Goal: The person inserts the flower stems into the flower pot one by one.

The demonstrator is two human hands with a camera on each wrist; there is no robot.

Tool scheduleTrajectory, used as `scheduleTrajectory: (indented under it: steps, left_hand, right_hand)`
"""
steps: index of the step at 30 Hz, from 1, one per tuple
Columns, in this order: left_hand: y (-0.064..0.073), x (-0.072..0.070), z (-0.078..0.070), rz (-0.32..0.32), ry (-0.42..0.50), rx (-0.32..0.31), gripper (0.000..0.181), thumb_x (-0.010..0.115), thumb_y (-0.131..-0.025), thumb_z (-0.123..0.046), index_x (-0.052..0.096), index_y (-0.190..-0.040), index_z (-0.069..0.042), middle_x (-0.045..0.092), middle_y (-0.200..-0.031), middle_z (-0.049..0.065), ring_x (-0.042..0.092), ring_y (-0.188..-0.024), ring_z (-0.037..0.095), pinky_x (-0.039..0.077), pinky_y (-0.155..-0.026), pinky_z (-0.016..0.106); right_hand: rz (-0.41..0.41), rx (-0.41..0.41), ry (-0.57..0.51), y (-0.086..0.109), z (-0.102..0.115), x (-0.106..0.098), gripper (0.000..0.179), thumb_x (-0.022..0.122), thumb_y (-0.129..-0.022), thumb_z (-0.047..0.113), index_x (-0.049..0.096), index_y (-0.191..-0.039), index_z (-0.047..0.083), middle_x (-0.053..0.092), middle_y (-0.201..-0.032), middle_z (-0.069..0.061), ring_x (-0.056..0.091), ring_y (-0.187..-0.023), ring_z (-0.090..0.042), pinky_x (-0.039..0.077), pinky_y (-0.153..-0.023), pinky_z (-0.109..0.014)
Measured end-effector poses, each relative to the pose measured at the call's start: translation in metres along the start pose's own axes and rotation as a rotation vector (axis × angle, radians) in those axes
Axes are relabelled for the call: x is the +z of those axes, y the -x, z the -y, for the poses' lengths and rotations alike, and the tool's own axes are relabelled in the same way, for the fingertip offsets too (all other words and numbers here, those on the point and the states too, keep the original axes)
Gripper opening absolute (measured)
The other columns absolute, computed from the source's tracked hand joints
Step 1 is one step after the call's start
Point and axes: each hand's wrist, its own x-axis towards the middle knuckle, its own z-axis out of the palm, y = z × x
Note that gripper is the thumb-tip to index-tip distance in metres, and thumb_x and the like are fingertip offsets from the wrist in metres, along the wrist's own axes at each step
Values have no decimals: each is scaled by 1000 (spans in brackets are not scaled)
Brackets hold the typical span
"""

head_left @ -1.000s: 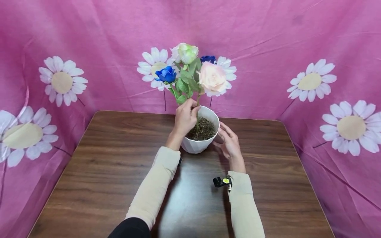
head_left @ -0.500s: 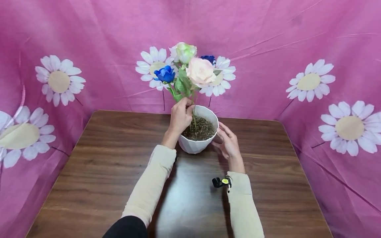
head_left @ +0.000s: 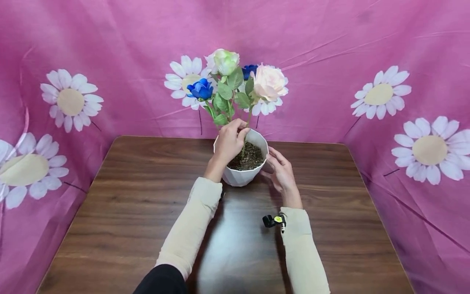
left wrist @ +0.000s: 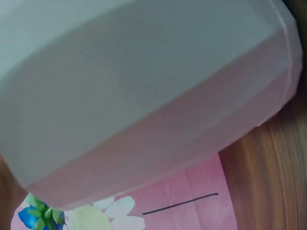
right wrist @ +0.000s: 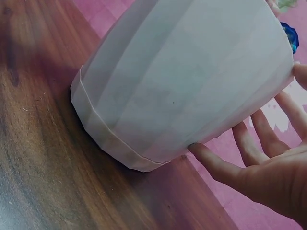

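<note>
A white faceted flower pot (head_left: 240, 178) with dark soil (head_left: 254, 157) stands toward the back of the table. Over its rim my left hand (head_left: 228, 142) pinches the stem of a pale pink rose (head_left: 271, 82), which leans to the right. Behind that hand rise a blue rose (head_left: 200, 89), a white-green rose (head_left: 223, 62) and a darker blue flower (head_left: 249, 71). My right hand (head_left: 282, 171) rests its spread fingers (right wrist: 247, 146) against the pot's right side. In the left wrist view the pot wall (left wrist: 120, 86) fills most of the frame and my left hand is hidden.
The brown wooden table (head_left: 128, 212) has rounded back corners. A pink cloth (head_left: 315, 41) printed with large daisies hangs behind it and along both sides. A small black wrist device (head_left: 269, 221) sticks out from the right sleeve cuff.
The pale pink rose swung left, then back right past where it began, with my left hand pinching its stem. My right hand has stayed against the pot.
</note>
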Motion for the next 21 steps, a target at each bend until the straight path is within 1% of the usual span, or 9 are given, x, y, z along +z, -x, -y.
scheduleTrajectory:
  steps: [2,4,6,8,11,13,16,19,21]
  left_hand:
    - [0,-4,-1,3,2,-22,14,70,-97,-11,70,-103,1,73,-95,11,69,-85,24,57,-80,32]
    - [0,-8,-1,9,0,-34,15,72,-96,-12,72,-103,1,74,-94,11,70,-85,24,57,-79,32]
    - [0,-12,-1,25,-19,-41,16,73,-95,-14,73,-103,1,74,-94,11,70,-84,24,57,-79,33]
    - [1,-17,-1,46,-52,-42,19,75,-94,-17,74,-104,0,75,-95,10,70,-85,23,57,-80,34]
    - [7,-27,-1,65,-88,-38,20,77,-92,-18,75,-104,-2,76,-98,10,71,-85,24,57,-80,36]
    - [12,-34,1,52,-95,-35,16,76,-93,-15,76,-102,-2,76,-97,10,71,-84,25,57,-80,38]
    - [22,-47,4,14,-100,-31,11,74,-93,-11,76,-98,-1,75,-93,11,71,-83,27,57,-79,41]
    - [30,-60,9,0,-143,-35,9,73,-94,-10,77,-96,-2,74,-90,10,70,-82,28,56,-78,44]
    - [35,-68,10,11,-182,-42,10,72,-95,-12,77,-97,-3,74,-90,9,70,-83,28,54,-79,46]
  right_hand:
    - [-3,-10,20,0,1,2,49,54,-104,7,42,-151,0,49,-138,-11,49,-129,-28,45,-100,-65]
    - [-20,-30,63,1,3,3,49,56,-103,6,44,-150,1,49,-135,-11,52,-122,-24,51,-96,-54]
    - [-44,-56,104,2,6,4,49,58,-101,4,45,-149,1,50,-137,-12,55,-116,-20,54,-92,-44]
    - [-60,-87,144,4,10,4,50,60,-100,2,46,-148,0,50,-139,-15,57,-113,-17,55,-92,-40]
    - [-69,-135,204,7,16,6,51,62,-99,0,46,-147,-3,49,-144,-22,60,-111,-15,55,-96,-37]
    - [-70,-174,263,9,22,6,50,64,-98,0,47,-145,-5,49,-144,-26,61,-110,-14,55,-97,-34]
    - [-82,-254,369,12,31,2,46,66,-96,-2,52,-140,-7,52,-140,-31,62,-108,-12,55,-95,-26]
    - [-89,-330,498,15,40,-4,41,68,-95,-2,58,-134,-7,58,-133,-31,64,-106,-10,53,-94,-21]
    - [-80,-370,581,17,45,-8,40,69,-94,0,61,-132,-6,61,-129,-29,63,-106,-10,52,-94,-19]
